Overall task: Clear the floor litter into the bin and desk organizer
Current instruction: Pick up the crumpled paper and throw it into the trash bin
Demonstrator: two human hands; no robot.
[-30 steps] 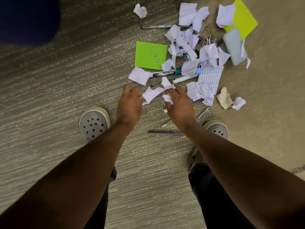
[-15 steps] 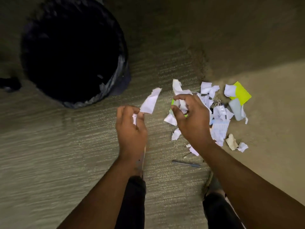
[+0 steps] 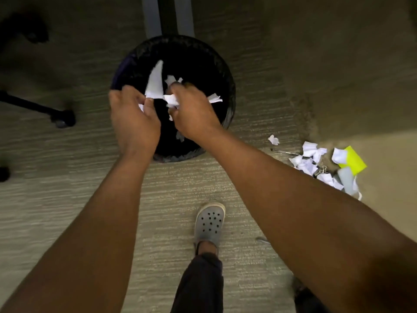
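Both hands hang side by side over the mouth of the round black bin (image 3: 222, 64), close together but not touching. The left hand (image 3: 133, 118) has its fingers curled round a long white paper strip (image 3: 155, 82) that sticks up and away from the knuckles, with a little more white showing under the thumb. The right hand (image 3: 194, 111) clutches a bunch of crumpled white paper scraps (image 3: 172, 100), bits of which poke out on both sides of the fist. A black liner covers the bin's rim, and a pale scrap lies inside near the bottom edge. The bin stands on grey ribbed carpet (image 3: 67, 195). To the right, well apart from the bin, the rest of the litter lies on the floor: a heap of torn white paper (image 3: 306, 163), a yellow-green sticky note (image 3: 354, 161), a binder clip (image 3: 321, 171), a dark pen (image 3: 285, 152) and one stray paper ball (image 3: 273, 139). A grey perforated clog (image 3: 209, 222) stands below the bin, and a black chair base with a castor (image 3: 61, 117) sits at the left.
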